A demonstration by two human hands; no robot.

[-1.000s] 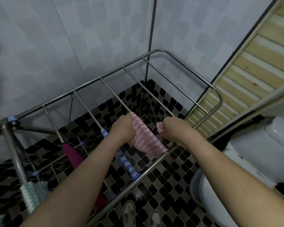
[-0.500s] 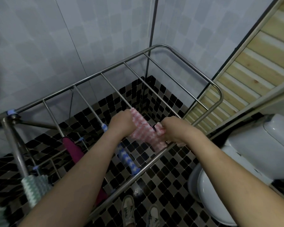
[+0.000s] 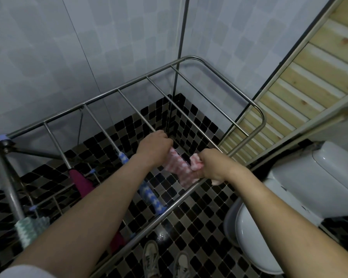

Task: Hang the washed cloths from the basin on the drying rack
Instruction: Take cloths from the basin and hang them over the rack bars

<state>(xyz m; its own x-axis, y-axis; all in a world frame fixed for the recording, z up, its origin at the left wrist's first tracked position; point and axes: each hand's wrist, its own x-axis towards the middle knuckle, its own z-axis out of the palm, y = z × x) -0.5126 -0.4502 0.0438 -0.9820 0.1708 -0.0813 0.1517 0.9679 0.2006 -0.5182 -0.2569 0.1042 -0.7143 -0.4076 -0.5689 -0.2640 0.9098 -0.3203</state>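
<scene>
A pink-and-white zigzag cloth (image 3: 179,167) is stretched between both hands above the steel drying rack (image 3: 219,67), near its front rail. My left hand (image 3: 154,147) grips the cloth's far corner beside a rack bar. My right hand (image 3: 212,164) grips the bunched near end over the front rail. A blue-and-white cloth (image 3: 149,193) hangs on the bar to the left, a magenta cloth (image 3: 81,181) further left, and a green zigzag cloth (image 3: 28,229) at the rack's left end. The basin is out of view.
A white toilet (image 3: 289,187) stands close on the right. A wooden slatted panel (image 3: 299,67) leans at the right behind the rack. Tiled walls enclose the corner; the floor is black-and-grey mosaic. My shoes (image 3: 165,259) show below the rack's front rail.
Both hands lowered the pink cloth slightly toward the front rail, and the right hand's end has bunched up. The camera view shifted a little upward.
</scene>
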